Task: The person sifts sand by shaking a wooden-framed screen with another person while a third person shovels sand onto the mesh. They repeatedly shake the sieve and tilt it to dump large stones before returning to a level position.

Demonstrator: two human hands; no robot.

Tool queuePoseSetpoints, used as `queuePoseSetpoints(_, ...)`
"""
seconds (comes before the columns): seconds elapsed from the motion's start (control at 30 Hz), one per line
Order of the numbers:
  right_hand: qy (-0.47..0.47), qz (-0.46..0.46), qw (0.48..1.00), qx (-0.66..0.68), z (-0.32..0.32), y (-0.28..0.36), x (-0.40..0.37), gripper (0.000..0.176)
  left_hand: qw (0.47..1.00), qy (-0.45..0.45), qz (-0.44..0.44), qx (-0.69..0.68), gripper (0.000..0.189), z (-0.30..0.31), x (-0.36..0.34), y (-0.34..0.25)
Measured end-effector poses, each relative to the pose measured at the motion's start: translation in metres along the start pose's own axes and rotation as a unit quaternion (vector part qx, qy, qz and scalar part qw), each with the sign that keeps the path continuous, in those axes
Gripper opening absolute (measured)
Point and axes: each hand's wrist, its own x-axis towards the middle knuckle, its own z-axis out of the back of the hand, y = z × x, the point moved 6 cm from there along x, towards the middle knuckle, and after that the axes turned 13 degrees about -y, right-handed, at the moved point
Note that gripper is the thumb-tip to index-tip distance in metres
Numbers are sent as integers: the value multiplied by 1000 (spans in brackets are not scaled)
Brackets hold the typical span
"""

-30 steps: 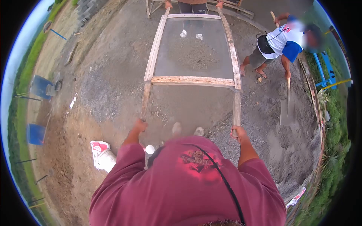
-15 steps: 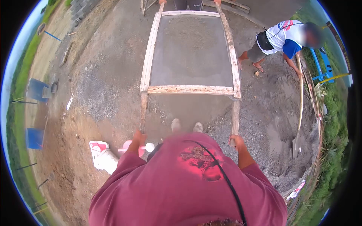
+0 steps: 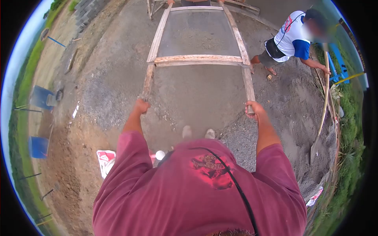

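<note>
A wooden-framed screen point(image 3: 199, 59) with fine mesh stretches out in front of me above the ground. My left hand point(image 3: 141, 106) is closed round the end of its left rail, and my right hand point(image 3: 255, 109) grips the end of the right rail. At the far end, a person's hands point(image 3: 170, 2) hold the same frame. Grey sandy material lies on or beneath the mesh; which of the two is unclear.
On the right, a co-worker point(image 3: 291, 37) holds a long-handled shovel point(image 3: 325, 102) beside grey sand point(image 3: 295, 118). Blue containers point(image 3: 38, 147) stand at the left. A white and red sack point(image 3: 105, 160) lies near my left side. Grey blocks point(image 3: 88, 13) are stacked far left.
Both my hands and the frame have moved forward, away from my body, with my arms now extended further. The co-worker stands more upright, and the shovel handle has shifted right.
</note>
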Motion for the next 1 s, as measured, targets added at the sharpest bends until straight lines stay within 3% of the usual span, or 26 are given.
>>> queuePoseSetpoints(0.03,6,-8,1000,-19,3,38,-6,17,997,31,-55,51,40,21,19,-28)
queuePoseSetpoints(0.07,4,-4,1000,-23,5,67,-10,16,998,40,-37,29,38,33,37,-40)
queuePoseSetpoints(0.17,-6,1,1000,-28,8,60,-12,16,998,66,6,2,36,19,29,-30)
queuePoseSetpoints(0.23,-7,-16,1000,-26,11,6,-8,17,998,66,23,-8,36,-8,-14,-9)
queuePoseSetpoints(0.3,-17,-35,999,-18,17,-92,-13,18,998,39,21,35,49,-69,-69,56)
queuePoseSetpoints(0.33,-41,-32,999,-6,23,-140,-23,17,995,65,71,-5,61,-108,-99,109)
queuePoseSetpoints(0.37,1,-24,999,29,33,-206,-17,24,986,118,118,-25,70,-111,-144,128)
queuePoseSetpoints(0.43,3,-53,996,71,44,-272,-61,17,979,148,141,-17,71,-123,-213,177)
queuePoseSetpoints(0.5,-57,-53,996,-54,49,-258,-125,17,991,91,67,-72,71,-121,-254,205)
queuePoseSetpoints(0.53,-80,-50,991,-95,53,-259,-136,17,990,96,71,-68,71,-117,-257,201)
queuePoseSetpoints(0.6,-45,-2,991,-124,54,-258,-119,16,989,105,79,-61,69,-100,-264,185)
queuePoseSetpoints(0.67,-22,-36,998,-48,49,-268,-76,15,981,147,105,-73,65,-179,-212,243)
queuePoseSetpoints(0.7,-17,-96,994,42,40,-270,-40,14,977,204,-17,51,62,-191,-173,232)
queuePoseSetpoints(0.73,-22,-70,997,28,32,-227,-30,15,987,120,103,-10,52,-117,-164,145)
queuePoseSetpoints(0.77,-1,-57,998,17,23,-189,-12,14,987,147,72,4,45,-93,-132,100)
queuePoseSetpoints(0.8,-7,-39,999,-1,18,-136,-10,13,995,58,29,72,43,-78,-91,77)
queuePoseSetpoints(0.83,6,-28,1000,-8,15,-87,-7,16,999,11,12,43,45,-66,-51,60)
queuePoseSetpoints(0.87,5,-16,1000,-1,17,-42,-7,18,998,24,2,53,42,-18,-43,6)
queuePoseSetpoints(0.93,6,-2,1000,-17,22,39,-9,19,999,18,-30,31,41,26,-4,-36)
queuePoseSetpoints(1.0,-7,-3,1000,-31,28,58,-18,18,999,26,-32,5,37,36,3,-50)
